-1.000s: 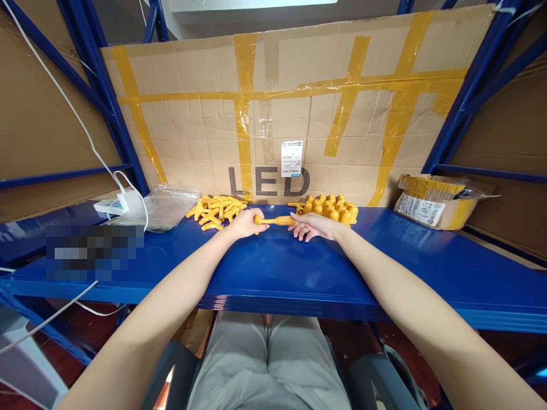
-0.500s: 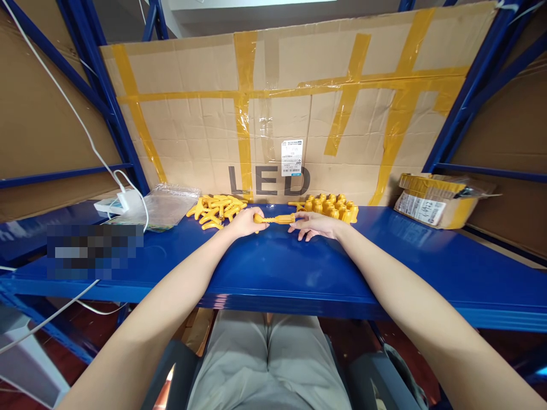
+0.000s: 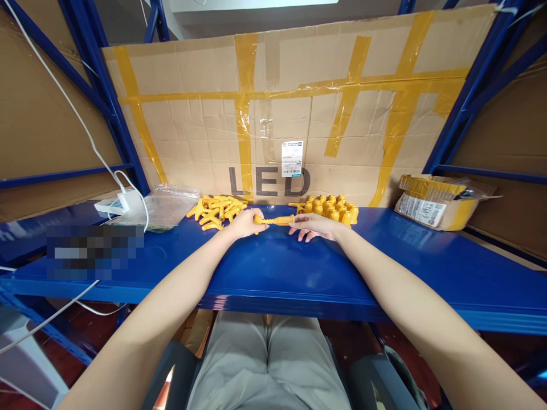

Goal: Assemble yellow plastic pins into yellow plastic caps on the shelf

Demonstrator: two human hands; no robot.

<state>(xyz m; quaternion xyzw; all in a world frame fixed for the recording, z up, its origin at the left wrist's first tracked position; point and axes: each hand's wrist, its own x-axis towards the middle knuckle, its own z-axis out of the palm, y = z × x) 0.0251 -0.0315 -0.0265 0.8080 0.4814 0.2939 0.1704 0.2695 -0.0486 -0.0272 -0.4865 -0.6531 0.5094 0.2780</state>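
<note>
Head view gives me both hands meeting over one yellow rod (image 3: 277, 220), which lies crosswise just above the blue shelf (image 3: 384, 267), near its back edge. My left hand (image 3: 244, 223) is clenched around the rod's left end, with a knob of yellow showing past the thumb. My right hand (image 3: 314, 225) grasps the right end only lightly: fingertips pinch it while the other fingers splay down toward the shelf.

As I judge it, this piece is mid-assembly, two parts being pushed or twisted together, and I cannot tell whether the joint is seated.

Just behind the left hand lies a loose heap of curved yellow parts (image 3: 217, 208), jumbled and flat. Behind the right hand stands a cluster of stubby yellow parts (image 3: 331, 208), upright and packed close. Neither pile tells me plainly which is stock and which is finished work, so I read the job as partway, with plenty of pieces on both sides.

Farther left are a clear bag (image 3: 168, 205) and a white charger (image 3: 116, 203) with its cable. At far right sits a taped carton (image 3: 433, 201). Taped cardboard (image 3: 299, 108) marked LED backs the shelf.
</note>
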